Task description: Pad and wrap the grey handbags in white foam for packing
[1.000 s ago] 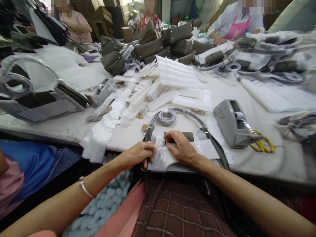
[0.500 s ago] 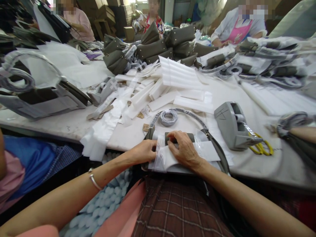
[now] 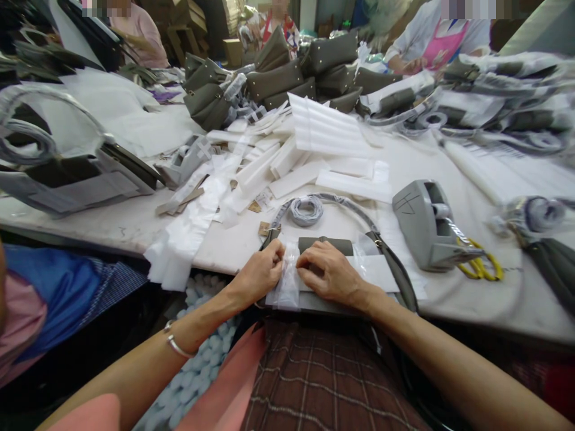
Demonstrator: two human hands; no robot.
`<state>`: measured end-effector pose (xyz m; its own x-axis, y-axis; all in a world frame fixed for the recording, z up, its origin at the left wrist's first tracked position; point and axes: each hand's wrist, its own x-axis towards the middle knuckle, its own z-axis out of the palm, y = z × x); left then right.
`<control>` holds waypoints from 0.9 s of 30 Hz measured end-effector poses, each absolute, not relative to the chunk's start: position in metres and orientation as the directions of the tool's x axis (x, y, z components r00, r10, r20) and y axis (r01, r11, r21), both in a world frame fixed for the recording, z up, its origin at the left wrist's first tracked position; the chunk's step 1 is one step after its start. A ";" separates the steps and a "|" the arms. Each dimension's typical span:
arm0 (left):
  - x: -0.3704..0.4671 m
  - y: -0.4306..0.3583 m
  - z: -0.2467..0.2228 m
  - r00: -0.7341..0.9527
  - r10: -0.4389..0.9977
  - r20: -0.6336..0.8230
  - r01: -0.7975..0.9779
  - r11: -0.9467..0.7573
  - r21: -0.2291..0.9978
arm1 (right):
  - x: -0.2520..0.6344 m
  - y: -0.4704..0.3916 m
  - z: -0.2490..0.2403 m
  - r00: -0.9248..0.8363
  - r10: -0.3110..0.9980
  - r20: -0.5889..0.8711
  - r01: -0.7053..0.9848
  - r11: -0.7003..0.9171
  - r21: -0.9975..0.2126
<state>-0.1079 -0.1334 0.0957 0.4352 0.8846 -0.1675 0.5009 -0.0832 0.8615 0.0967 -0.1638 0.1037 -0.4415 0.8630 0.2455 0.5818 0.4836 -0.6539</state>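
The left hand (image 3: pixel 263 270) has its fingers curled at the edge of the clear film (image 3: pixel 288 284); whether its grip pinches it, I cannot tell. The olive bag (image 3: pixel 333 246) lies at the desk's (image 3: pixel 229 244) near edge, under the right hand (image 3: pixel 331 272), fingers bent, grip unclear. Rightward: grey tape dispenser (image 3: pixel 415 224), yellow scissors (image 3: pixel 483 266).

Your pale table (image 3: pixel 471 299) spans the middle of the frame. At upper left you see cardboard boxes (image 3: pixel 192 17) stacked behind it; at top centre, a pale pillar (image 3: pixel 307 19) and a small green light (image 3: pixel 346 24).
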 end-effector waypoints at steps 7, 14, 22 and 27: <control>-0.122 -0.128 0.085 0.421 0.850 -0.317 0.306 0.196 0.932 | 0.103 -0.160 0.109 -0.385 0.915 0.123 0.444 0.300 -0.845; -0.114 -0.144 0.082 0.282 0.952 -0.123 0.501 -0.037 0.865 | 0.096 -0.165 0.095 -0.506 0.811 0.294 0.530 0.561 -0.636; -0.128 -0.162 0.093 0.582 0.784 0.216 0.560 -0.580 0.592 | 0.095 -0.164 0.094 -0.396 0.861 0.319 0.695 0.508 -0.509; -0.134 -0.162 0.091 0.769 0.635 -0.075 0.584 -0.649 0.488 | 0.086 -0.158 0.085 -0.411 0.880 0.239 0.752 0.475 -0.457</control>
